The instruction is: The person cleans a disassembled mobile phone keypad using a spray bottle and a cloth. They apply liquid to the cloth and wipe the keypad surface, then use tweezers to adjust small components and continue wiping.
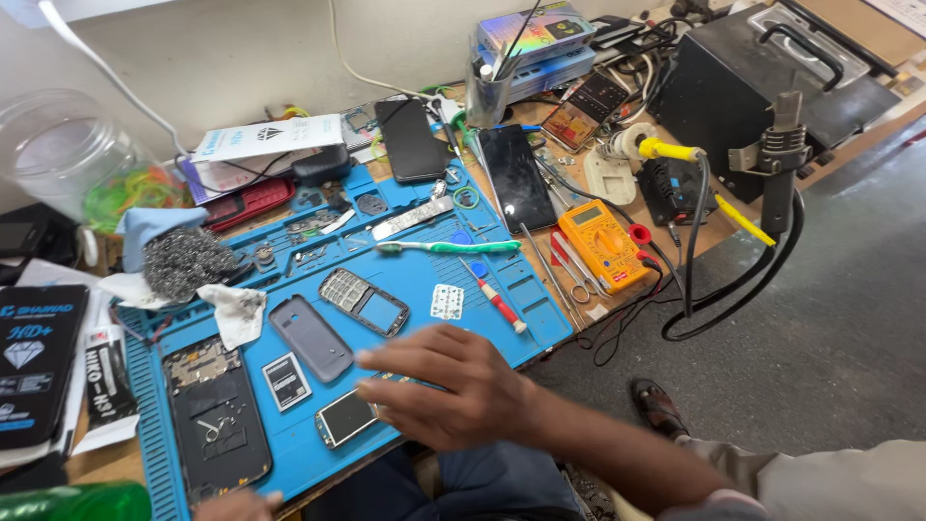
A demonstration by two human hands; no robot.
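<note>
Right hand: the right hand [453, 386] hovers low over the blue rubber repair mat [540, 323], fingers spread and slightly blurred, gripping nothing.
Nearest part: a small silver-framed phone screen module [345, 417] lies flat on the mat, just beside the fingertips [371, 391].
Handling: I'd judge it light, thin and brittle; take it by the metal edges, not the glass face.
Neighbours: a grey plastic back cover [311, 337], a small flat battery with a white label [286, 380] and a dark keypad phone front [365, 301] sit close by, apart from one another.
Left hand: only a sliver of the left hand [236, 506] shows at the bottom edge, near the opened black phone body [217, 420]; can't tell its grip.
Hidden: whatever lies under the right palm is covered; the small parts inside the opened body are too small to make out.
</note>
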